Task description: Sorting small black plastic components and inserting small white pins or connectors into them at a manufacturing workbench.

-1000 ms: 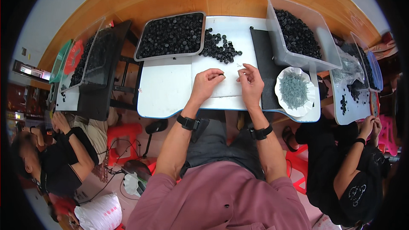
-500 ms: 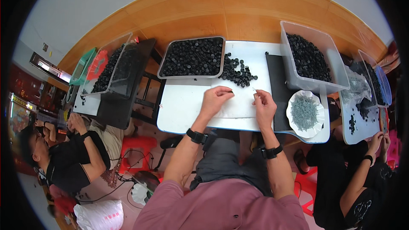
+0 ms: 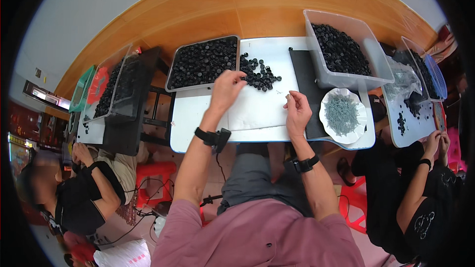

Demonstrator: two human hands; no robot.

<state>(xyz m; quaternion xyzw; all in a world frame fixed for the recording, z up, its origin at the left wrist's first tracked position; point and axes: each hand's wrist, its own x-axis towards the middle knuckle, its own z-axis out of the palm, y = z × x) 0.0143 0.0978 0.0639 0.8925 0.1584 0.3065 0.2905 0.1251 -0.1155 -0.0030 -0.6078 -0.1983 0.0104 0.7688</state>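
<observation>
My left hand (image 3: 226, 88) reaches forward over the white table (image 3: 198, 118), its fingers at the near edge of a loose pile of small black caps (image 3: 260, 74); whether it holds one I cannot tell. My right hand (image 3: 297, 112) is raised above the white sheet (image 3: 257, 111), fingertips pinched on a small pale part. A flat grey tray of black caps (image 3: 204, 63) lies just left of the pile. A white plate of grey screws (image 3: 342, 114) sits right of my right hand.
A clear bin of black caps (image 3: 341, 49) stands on a black mat (image 3: 307, 94) at the right. Another person sits at a side table (image 3: 410, 113) on the right, and a person in black sits lower left beside more trays (image 3: 116, 89). Red stools are below.
My left hand has left the middle of the sheet and stretched forward to the pile of caps. My right hand stays near the sheet's right side, lifted slightly.
</observation>
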